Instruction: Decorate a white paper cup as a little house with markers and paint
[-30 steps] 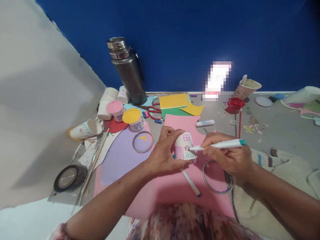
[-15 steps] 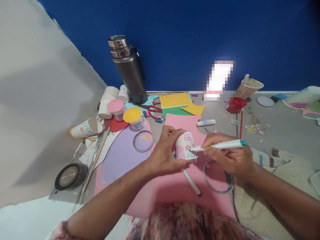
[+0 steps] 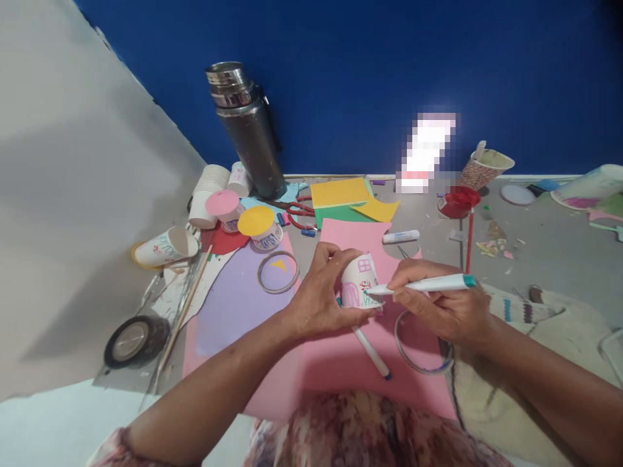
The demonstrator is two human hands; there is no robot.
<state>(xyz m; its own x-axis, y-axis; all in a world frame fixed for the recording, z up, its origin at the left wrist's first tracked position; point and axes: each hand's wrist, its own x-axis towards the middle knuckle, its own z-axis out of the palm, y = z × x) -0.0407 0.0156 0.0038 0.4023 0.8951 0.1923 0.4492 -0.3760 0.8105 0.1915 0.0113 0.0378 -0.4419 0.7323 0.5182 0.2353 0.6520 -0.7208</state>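
Two hands: cup (image 3: 359, 283) held, marker (image 3: 422, 284) touching.

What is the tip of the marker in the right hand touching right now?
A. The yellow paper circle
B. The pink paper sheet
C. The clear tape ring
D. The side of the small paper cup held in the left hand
D: the right hand holds the teal-capped marker with its tip on the decorated side of the small paper cup, which the left hand has in its grip above the pink paper sheet.
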